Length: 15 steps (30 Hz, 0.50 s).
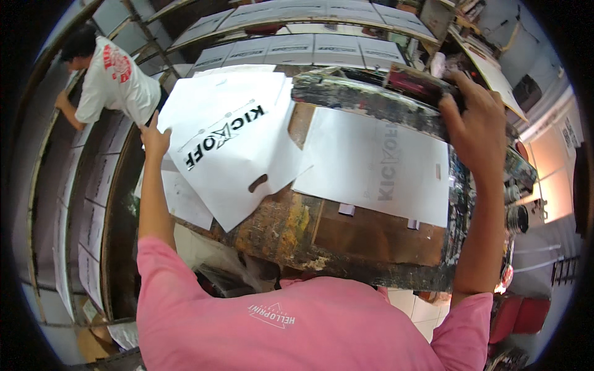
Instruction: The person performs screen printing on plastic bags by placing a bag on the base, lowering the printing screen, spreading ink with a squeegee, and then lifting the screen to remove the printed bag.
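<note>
The left hand [154, 139] pinches the upper left corner of a white printed bag [232, 139], which hangs tilted over the left part of the paint-crusted tabletop [346, 247], its black lettering running diagonally and its cut-out handle slot low on the right. The bag's lower point reaches past the tabletop's left edge, over other white sheets [185, 201] beneath it. The left arm stretches straight up and away from the pink-shirted body, fingers closed on the bag's edge.

The right hand [476, 127] is raised at the far right, curled tight around the upper edge of a paint-stained screen-printing frame [365, 102], with a dark red squeegee handle [414, 80] just beside its fingers. The frame is lifted at an angle; through its mesh a second white bag [377, 167] shows, lying flat on the tabletop with faint grey lettering.

Whether the right fingers also hold the squeegee cannot be told. A person in a white shirt [114, 80] leans over drying racks [86, 204] at the upper left, partly cut off at the rim.
</note>
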Each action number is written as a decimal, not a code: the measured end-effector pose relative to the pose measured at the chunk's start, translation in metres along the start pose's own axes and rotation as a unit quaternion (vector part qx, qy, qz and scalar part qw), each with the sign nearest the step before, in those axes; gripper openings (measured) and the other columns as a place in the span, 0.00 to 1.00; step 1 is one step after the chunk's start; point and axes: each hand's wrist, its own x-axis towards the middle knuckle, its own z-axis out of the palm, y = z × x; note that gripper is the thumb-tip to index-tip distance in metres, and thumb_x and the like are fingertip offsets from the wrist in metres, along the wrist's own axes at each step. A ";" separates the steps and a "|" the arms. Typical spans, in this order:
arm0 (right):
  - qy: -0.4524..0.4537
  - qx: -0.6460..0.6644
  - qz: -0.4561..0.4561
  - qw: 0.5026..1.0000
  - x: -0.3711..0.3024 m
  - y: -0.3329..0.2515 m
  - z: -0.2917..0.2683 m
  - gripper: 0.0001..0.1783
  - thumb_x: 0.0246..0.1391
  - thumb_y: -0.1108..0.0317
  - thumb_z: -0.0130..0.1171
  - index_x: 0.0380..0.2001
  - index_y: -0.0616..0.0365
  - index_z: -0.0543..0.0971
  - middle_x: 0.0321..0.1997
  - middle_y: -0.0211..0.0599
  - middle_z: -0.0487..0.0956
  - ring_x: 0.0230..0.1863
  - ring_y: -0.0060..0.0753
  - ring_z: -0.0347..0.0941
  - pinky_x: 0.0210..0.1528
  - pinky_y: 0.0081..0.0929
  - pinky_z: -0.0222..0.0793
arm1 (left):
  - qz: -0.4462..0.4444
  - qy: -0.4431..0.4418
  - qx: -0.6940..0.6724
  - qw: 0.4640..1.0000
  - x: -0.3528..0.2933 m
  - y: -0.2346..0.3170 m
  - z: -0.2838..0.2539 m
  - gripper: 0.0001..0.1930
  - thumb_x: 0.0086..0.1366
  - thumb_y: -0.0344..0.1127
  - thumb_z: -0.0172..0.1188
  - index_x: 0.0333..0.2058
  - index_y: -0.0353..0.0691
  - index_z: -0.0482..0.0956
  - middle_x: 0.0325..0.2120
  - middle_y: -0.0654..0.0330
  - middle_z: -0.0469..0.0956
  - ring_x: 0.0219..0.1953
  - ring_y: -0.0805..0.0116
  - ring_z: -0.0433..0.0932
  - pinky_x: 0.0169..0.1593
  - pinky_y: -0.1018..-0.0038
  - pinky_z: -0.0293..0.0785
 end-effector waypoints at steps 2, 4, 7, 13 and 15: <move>-0.002 -0.017 -0.003 1.000 -0.006 0.002 -0.001 0.26 0.57 0.53 0.56 0.52 0.59 0.79 0.38 0.54 0.82 0.41 0.57 0.75 0.52 0.46 0.66 | 0.076 -0.018 -0.233 0.969 -0.028 0.107 -0.029 0.34 0.63 0.36 0.69 0.67 0.37 0.69 0.64 0.43 0.70 0.64 0.52 0.72 0.66 0.66 0.67; -0.016 -0.024 0.000 1.000 -0.014 -0.002 -0.002 0.28 0.57 0.53 0.56 0.56 0.59 0.76 0.35 0.57 0.81 0.41 0.56 0.76 0.51 0.46 0.66 | 0.087 -0.263 -0.436 0.856 -0.089 0.209 -0.071 0.31 0.68 0.37 0.66 0.67 0.33 0.68 0.65 0.45 0.71 0.64 0.55 0.73 0.65 0.66 0.68; -0.024 -0.016 0.015 0.999 -0.036 -0.009 0.003 0.34 0.56 0.52 0.57 0.61 0.59 0.71 0.34 0.56 0.80 0.40 0.56 0.76 0.51 0.47 0.66 | 0.098 -0.379 -0.645 0.657 -0.168 0.290 -0.105 0.35 0.70 0.43 0.64 0.68 0.31 0.62 0.64 0.44 0.71 0.63 0.55 0.73 0.68 0.60 0.67; -0.161 -0.023 -0.022 0.986 -0.129 -0.033 0.013 0.40 0.56 0.45 0.62 0.64 0.62 0.70 0.44 0.43 0.76 0.47 0.47 0.71 0.51 0.46 0.64 | -0.224 -0.345 -0.845 0.340 -0.242 0.315 -0.081 0.40 0.73 0.62 0.52 0.68 0.34 0.58 0.50 0.46 0.77 0.57 0.53 0.77 0.67 0.58 0.71; -0.260 0.042 -0.024 0.964 -0.163 -0.029 0.028 0.28 0.55 0.53 0.65 0.55 0.56 0.78 0.46 0.45 0.76 0.49 0.49 0.71 0.53 0.46 0.64 | -0.282 -0.351 -0.803 0.391 -0.278 0.304 -0.059 0.41 0.72 0.66 0.49 0.67 0.35 0.59 0.48 0.46 0.77 0.55 0.53 0.78 0.66 0.58 0.72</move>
